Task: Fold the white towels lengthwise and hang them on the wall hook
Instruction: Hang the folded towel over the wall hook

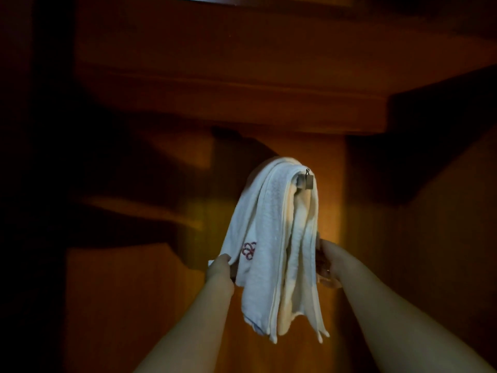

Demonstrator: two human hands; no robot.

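A white towel (265, 238) with a red embroidered mark hangs in long folds over a small metal wall hook (308, 180) on a wooden panel. Its ends dangle unevenly at the bottom. My left hand (219, 266) is at the towel's left edge, beside the red mark, its fingers tucked behind the cloth. My right hand (326, 261) is at the towel's right side, mostly hidden behind the folds; a ring shows on one finger. How either hand's fingers lie on the cloth is hidden.
Dark wooden panelling (376, 265) surrounds the hook, with a thick wooden shelf (242, 103) jutting out above it and stepped ledges (134, 208) at the left. The lighting is dim.
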